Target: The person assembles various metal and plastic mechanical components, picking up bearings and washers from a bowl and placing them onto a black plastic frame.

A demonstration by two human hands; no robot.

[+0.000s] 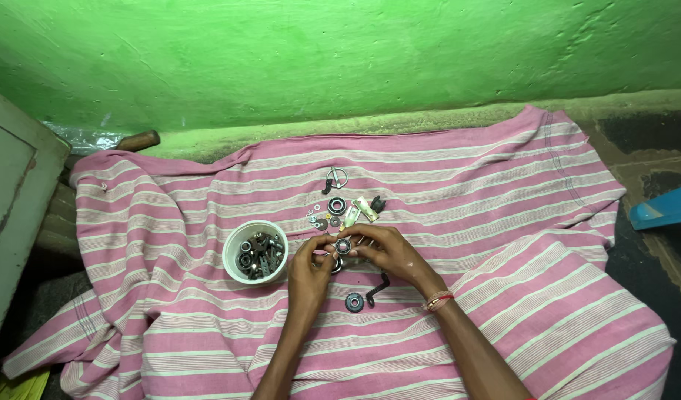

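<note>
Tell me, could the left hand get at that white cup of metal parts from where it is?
Probably yes. The left hand sits just beside the white cup, with only bare striped cloth between them. But its fingers share a small round bearing with the right hand.

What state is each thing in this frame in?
left hand: pinching the bearing
right hand: pinching the bearing
bearing: held up between both hands
white cup: upright, holding metal parts
gear: flat on the cloth
striped cloth: spread out, wrinkled
</note>
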